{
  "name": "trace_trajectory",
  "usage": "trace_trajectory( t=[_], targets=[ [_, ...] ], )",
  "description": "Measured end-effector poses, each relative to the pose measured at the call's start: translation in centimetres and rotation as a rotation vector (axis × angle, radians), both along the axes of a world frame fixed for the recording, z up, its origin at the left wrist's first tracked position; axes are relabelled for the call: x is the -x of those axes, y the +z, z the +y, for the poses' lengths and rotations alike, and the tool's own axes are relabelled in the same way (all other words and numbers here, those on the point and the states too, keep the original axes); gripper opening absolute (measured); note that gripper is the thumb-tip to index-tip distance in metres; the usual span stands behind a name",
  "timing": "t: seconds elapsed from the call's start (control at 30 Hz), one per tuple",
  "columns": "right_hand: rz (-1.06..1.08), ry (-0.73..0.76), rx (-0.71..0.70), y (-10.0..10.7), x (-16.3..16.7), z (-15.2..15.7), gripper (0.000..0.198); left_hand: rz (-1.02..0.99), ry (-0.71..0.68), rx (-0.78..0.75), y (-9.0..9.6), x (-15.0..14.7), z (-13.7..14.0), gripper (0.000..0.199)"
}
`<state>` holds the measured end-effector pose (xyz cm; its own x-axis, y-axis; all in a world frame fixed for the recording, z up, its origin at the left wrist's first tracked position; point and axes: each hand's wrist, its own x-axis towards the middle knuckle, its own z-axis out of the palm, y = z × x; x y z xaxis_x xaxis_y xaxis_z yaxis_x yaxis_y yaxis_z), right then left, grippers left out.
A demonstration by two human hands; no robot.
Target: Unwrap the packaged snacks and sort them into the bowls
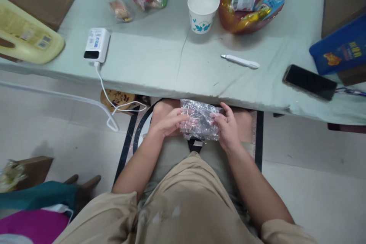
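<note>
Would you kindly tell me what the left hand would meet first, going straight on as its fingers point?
The clear plastic that the left hand touches, then probably the right hand at its other side, though depth is unclear.

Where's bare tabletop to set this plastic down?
Free: between power bank and nearer paper cup; also between white pen-shaped tool and the table's near edge. Crowded: around the red bowl; right, by the smartphone and blue bag.

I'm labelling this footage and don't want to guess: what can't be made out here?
All in the head view:
- Clear wrapper: glare and creases obscure whether anything is inside.
- White device: its lettering is too small and blurred to read.
- Yellow bottle: one end is cut off by the left edge.
- Blue pack: cut off by the right edge.
</note>
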<state>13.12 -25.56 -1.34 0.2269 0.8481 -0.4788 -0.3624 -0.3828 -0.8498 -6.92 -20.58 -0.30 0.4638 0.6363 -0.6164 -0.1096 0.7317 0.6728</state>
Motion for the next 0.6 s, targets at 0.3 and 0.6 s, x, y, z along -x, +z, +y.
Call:
trace_trajectory(
  t=[0.3, 0.6],
  targets=[
    [0.116, 0.166, 0.102, -0.8, -0.4, -0.6, 0.038, -0.011, -0.061, -0.165, -1.4, -0.1, -0.8, 0.044],
    [-0.095, 0.365, -0.046, -1.0, -1.5, -1.5, 0.050, -0.127, -0.128, -0.129, -2.0, 2.1, -0.7, 0.058]
  ],
)
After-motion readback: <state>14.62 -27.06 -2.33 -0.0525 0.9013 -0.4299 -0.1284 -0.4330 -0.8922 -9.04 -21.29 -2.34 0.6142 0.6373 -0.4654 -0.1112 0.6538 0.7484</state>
